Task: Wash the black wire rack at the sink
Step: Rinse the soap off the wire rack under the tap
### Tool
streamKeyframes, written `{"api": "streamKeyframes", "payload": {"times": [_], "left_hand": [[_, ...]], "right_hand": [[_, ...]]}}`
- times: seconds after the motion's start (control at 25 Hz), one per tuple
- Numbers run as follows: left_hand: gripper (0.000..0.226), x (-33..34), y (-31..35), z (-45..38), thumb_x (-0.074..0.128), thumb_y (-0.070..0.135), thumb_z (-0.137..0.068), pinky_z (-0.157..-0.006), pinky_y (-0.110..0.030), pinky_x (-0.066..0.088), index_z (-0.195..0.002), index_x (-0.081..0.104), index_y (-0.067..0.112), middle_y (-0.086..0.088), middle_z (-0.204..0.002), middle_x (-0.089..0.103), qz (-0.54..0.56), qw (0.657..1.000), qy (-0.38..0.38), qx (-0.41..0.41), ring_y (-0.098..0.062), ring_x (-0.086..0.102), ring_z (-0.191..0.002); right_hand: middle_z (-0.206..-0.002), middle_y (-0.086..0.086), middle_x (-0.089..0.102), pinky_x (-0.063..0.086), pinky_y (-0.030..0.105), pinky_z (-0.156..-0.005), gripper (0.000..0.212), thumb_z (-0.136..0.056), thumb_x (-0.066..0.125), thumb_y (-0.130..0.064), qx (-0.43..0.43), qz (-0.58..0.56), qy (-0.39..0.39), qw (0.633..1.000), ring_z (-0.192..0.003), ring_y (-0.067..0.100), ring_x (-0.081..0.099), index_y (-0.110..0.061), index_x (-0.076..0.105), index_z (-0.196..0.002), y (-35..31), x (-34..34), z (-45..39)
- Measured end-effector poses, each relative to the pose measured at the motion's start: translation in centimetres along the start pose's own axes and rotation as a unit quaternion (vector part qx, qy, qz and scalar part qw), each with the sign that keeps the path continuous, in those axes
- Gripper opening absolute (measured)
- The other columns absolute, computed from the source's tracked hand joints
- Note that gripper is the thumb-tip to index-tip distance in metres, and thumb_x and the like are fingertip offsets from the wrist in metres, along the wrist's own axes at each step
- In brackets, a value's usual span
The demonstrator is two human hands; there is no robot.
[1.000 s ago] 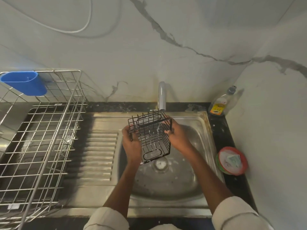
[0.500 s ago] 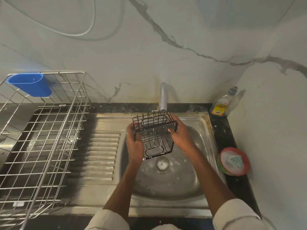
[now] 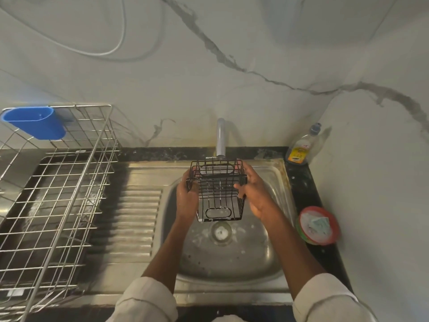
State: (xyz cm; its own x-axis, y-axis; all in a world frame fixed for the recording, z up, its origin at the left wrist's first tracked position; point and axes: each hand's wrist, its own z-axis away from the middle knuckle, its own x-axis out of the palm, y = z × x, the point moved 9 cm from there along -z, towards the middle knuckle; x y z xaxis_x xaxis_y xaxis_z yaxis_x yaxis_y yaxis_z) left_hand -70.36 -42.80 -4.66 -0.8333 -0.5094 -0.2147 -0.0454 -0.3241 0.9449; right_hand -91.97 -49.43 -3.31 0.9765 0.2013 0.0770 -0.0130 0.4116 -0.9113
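Observation:
The black wire rack (image 3: 218, 194) is a small box-shaped basket held over the steel sink (image 3: 274, 263), right under the grey tap (image 3: 220, 139). A thin stream of water falls from the tap through the rack. My left hand (image 3: 186, 201) grips its left side with fingers curled round the wires. On the rack's right side my right hand (image 3: 255, 194) holds it, thumb across the front wires. The rack's open top faces me and tilts toward the tap.
A large silver wire dish rack (image 3: 58, 194) with a blue plastic cup (image 3: 37, 123) stands on the left. The ridged drainboard (image 3: 137, 217) lies between it and the basin. A dish soap bottle (image 3: 300, 149) and a red-rimmed dish with a scrub pad (image 3: 318, 225) sit on the black counter at the right.
Both hands have turned the rack, squaring it up and bringing it closer under the tap. The grip on both sides is unchanged.

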Motion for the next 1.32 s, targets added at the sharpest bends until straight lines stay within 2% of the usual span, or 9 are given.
{"api": "streamKeyframes", "payload": {"times": [0.12,0.2,0.28,0.48,0.6,0.8,0.96,1.08,1.32], "left_hand": [[0.038,1.3,0.9,-1.6,0.059,0.005,-0.105,-0.084,-0.024,0.059,-0.14,0.068,0.015,0.002,-0.095,0.075,-0.087,0.995,-0.044,0.022,-0.016,0.069,-0.086],[0.038,1.4,0.9,-1.9,0.061,0.004,-0.103,-0.08,-0.034,0.062,-0.138,0.069,0.017,0.01,-0.083,0.07,-0.108,0.993,-0.047,0.028,-0.014,0.063,-0.076],[0.043,0.2,0.5,-1.6,0.062,0.003,-0.103,-0.083,-0.043,0.063,-0.142,0.067,0.021,0.015,-0.091,0.073,-0.094,0.995,-0.025,0.029,-0.014,0.067,-0.084],[0.051,-3.6,0.7,-0.6,0.058,-0.004,-0.103,-0.099,-0.025,0.056,-0.148,0.064,0.018,0.002,-0.127,0.075,-0.064,0.997,0.029,0.043,-0.017,0.068,-0.118],[0.06,-3.2,1.5,-0.6,0.051,-0.012,-0.099,-0.084,-0.004,0.049,-0.151,0.061,0.018,0.001,-0.128,0.073,-0.064,0.997,0.005,0.039,-0.012,0.065,-0.108],[0.067,0.7,2.6,-0.8,0.051,-0.012,-0.099,-0.061,0.001,0.044,-0.151,0.057,0.03,0.022,-0.102,0.067,-0.099,0.992,-0.073,0.02,0.004,0.057,-0.078],[0.068,2.3,2.4,0.0,0.05,-0.014,-0.099,-0.062,0.0,0.045,-0.146,0.054,0.036,0.022,-0.104,0.065,-0.099,0.991,-0.092,0.013,0.011,0.061,-0.073],[0.069,0.5,1.2,0.0,0.05,-0.013,-0.096,-0.094,-0.026,0.058,-0.151,0.059,0.028,0.002,-0.128,0.073,-0.08,0.995,-0.051,-0.001,-0.013,0.069,-0.106],[0.071,-3.1,1.9,1.0,0.046,-0.017,-0.094,-0.102,-0.034,0.055,-0.151,0.059,0.022,0.002,-0.13,0.072,-0.064,0.998,0.001,0.009,-0.02,0.067,-0.117]], "right_hand": [[-0.158,-0.003,0.043,0.054,0.03,-0.078,0.103,-0.075,0.046,0.031,0.007,-0.051,0.025,0.998,-0.132,0.022,0.054,-0.044,0.05,-0.146,1.2,-1.3,-0.6],[-0.156,-0.004,0.046,0.051,0.031,-0.081,0.103,-0.074,0.042,0.032,0.017,-0.06,0.03,0.998,-0.125,0.02,0.059,-0.042,0.051,-0.145,1.2,-1.2,-0.6],[-0.152,-0.008,0.049,0.052,0.026,-0.082,0.104,-0.074,0.039,0.033,0.028,-0.052,0.017,0.998,-0.13,0.02,0.056,-0.043,0.051,-0.145,0.8,0.0,-0.6],[-0.153,-0.004,0.046,0.049,0.024,-0.076,0.106,-0.072,0.035,0.035,0.034,-0.029,-0.024,0.999,-0.136,0.023,0.048,-0.041,0.053,-0.144,0.1,4.0,-0.3],[-0.147,-0.003,0.054,0.048,0.025,-0.065,0.104,-0.071,0.036,0.034,0.015,-0.035,-0.016,0.999,-0.12,0.014,0.057,-0.04,0.055,-0.141,-0.4,3.6,-0.1],[-0.141,-0.002,0.059,0.051,0.026,-0.056,0.103,-0.069,0.046,0.033,-0.018,-0.011,0.008,1.0,-0.123,0.02,0.06,-0.041,0.055,-0.14,-1.0,-0.5,0.9],[-0.127,-0.006,0.065,0.049,0.02,-0.056,0.095,-0.073,0.045,0.031,-0.019,0.007,0.018,1.0,-0.109,0.016,0.062,-0.037,0.058,-0.138,-1.6,-1.7,1.8],[-0.125,-0.007,0.065,0.049,0.015,-0.059,0.086,-0.082,0.043,0.027,-0.014,0.021,-0.005,1.0,-0.106,0.011,0.059,-0.038,0.058,-0.136,-2.0,0.3,1.8],[-0.13,-0.013,0.055,0.054,0.043,-0.089,0.102,-0.076,0.036,0.032,0.027,0.025,-0.033,0.999,-0.112,0.019,0.058,-0.039,0.049,-0.147,-0.8,3.7,0.6]]}}
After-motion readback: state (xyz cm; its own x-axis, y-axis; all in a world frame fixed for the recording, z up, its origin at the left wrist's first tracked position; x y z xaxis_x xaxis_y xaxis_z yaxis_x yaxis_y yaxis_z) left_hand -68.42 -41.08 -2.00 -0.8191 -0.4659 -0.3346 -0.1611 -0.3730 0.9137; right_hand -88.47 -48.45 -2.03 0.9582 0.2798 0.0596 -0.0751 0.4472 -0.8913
